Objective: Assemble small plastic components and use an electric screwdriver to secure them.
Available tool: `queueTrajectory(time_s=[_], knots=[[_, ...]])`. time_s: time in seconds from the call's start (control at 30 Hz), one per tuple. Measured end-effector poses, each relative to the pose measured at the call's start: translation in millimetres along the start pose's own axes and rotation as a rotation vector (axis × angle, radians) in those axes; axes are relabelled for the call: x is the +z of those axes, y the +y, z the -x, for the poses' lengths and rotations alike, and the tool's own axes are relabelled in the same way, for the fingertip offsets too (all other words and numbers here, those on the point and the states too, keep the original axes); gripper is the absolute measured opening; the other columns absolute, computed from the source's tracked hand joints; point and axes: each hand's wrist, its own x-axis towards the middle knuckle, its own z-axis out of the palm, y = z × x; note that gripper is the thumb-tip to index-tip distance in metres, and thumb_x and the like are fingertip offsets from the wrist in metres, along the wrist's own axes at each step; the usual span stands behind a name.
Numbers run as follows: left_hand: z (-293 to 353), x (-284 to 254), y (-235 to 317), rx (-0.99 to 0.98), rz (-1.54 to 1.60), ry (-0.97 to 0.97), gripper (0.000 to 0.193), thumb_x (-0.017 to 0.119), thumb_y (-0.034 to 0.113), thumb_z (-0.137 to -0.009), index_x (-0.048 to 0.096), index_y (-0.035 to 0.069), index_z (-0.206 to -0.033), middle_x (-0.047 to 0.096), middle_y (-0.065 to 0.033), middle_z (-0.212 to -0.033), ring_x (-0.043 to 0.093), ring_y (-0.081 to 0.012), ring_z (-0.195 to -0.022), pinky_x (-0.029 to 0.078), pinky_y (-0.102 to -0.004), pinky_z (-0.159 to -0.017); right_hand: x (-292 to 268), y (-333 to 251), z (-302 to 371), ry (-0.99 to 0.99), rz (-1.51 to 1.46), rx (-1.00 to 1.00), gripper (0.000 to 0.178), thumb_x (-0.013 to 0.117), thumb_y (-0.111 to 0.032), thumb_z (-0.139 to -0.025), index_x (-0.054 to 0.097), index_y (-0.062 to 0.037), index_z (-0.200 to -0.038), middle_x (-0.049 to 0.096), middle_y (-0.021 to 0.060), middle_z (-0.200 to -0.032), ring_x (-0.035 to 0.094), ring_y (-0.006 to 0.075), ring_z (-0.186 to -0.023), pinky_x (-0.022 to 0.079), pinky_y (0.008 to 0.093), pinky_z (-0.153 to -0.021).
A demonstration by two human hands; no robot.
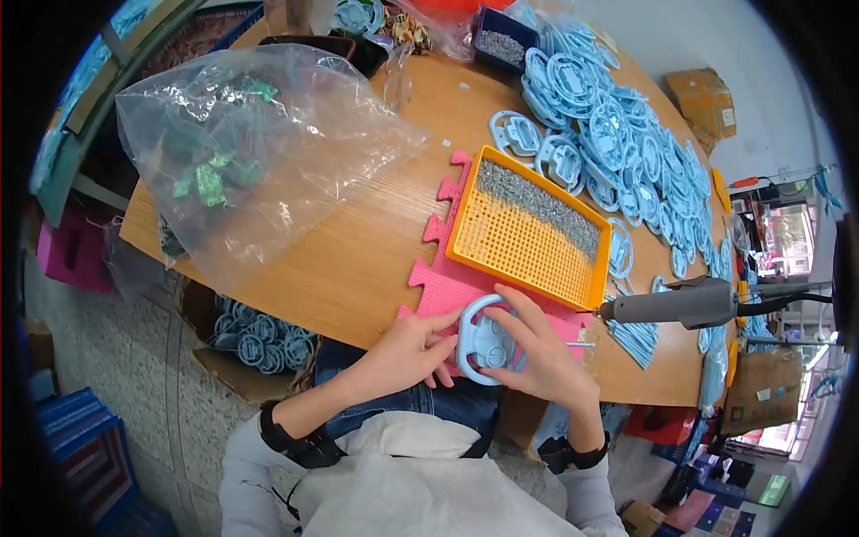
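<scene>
A light-blue plastic toy steering wheel [490,344] is in my hands, just above my lap at the table's near edge. My right hand [553,356] grips it from the right, fingers over the top rim and thumb near the lower rim. On the other side my left hand [404,351] pinches the left rim, its lower fingers partly hidden. Beneath and beyond lies a pink foam mat [447,285]. A yellow perforated tray [501,255] on the mat has small silvery screws [546,210] heaped along its far side. To the right, a grey electric screwdriver [676,306] points toward the tray's corner.
Many blue steering-wheel parts [617,143] cover the table's right side, near a bundle of blue rods [633,336]. A clear bag with green circuit boards [215,179] lies at left. A dark-blue screw bin [503,43] stands behind; a carton of blue parts [259,345] sits below the table.
</scene>
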Motion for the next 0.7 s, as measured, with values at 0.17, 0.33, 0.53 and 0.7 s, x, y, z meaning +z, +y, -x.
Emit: queueTrajectory(time_s=[0.17, 0.33, 0.53, 0.7], knots=[[-0.8, 0.5, 1.0, -0.031, 0.002, -0.003, 0.046, 0.043, 0.011, -0.097, 0.033, 0.007, -0.142, 0.066, -0.0093, -0.086, 0.066, -0.0138, -0.067, 0.051, -0.0215, -0.053, -1.3, -1.3, 0.2, -0.025, -0.032, 0.069, 0.071, 0.08, -0.013, -0.064, 0.047, -0.0043, -0.127, 0.035, 0.0166, -0.142, 0.035, 0.0344, -0.131, 0.034, 0.04, -0.106], [-6.4, 4.8, -1.5, 0.014, 0.165, 0.042, 0.045, 0.048, 0.013, -0.096, 0.036, 0.002, -0.138, 0.066, -0.0124, -0.086, 0.067, -0.0151, -0.072, 0.053, -0.0246, -0.056, -1.4, -2.2, 0.1, -0.021, -0.009, 0.06, 0.069, 0.078, -0.015, -0.066, 0.047, -0.0028, -0.126, 0.037, 0.0201, -0.139, 0.039, 0.0362, -0.127, 0.036, 0.0403, -0.103], [-24.6, -2.6, 7.4, -0.051, 0.054, -0.092, 0.061, 0.063, 0.009, -0.087, 0.032, 0.003, -0.139, 0.065, -0.0141, -0.093, 0.067, -0.0174, -0.075, 0.056, -0.0271, -0.058, 11.6, 7.9, -0.1, 0.059, -0.147, 0.016, 0.078, 0.078, -0.023, -0.068, 0.04, -0.003, -0.133, 0.038, 0.0208, -0.135, 0.042, 0.0393, -0.122, 0.037, 0.043, -0.102], [-26.5, -2.1, 12.5, -0.125, 0.058, -0.062, 0.064, 0.062, 0.004, -0.085, 0.03, 0.003, -0.14, 0.064, -0.0136, -0.093, 0.065, -0.0152, -0.069, 0.055, -0.0277, -0.056, 28.4, 5.7, -6.5, 0.171, 0.134, 0.051, 0.093, 0.078, -0.043, -0.06, 0.04, -0.0028, -0.135, 0.041, 0.0217, -0.126, 0.044, 0.04, -0.115, 0.039, 0.0459, -0.096]])
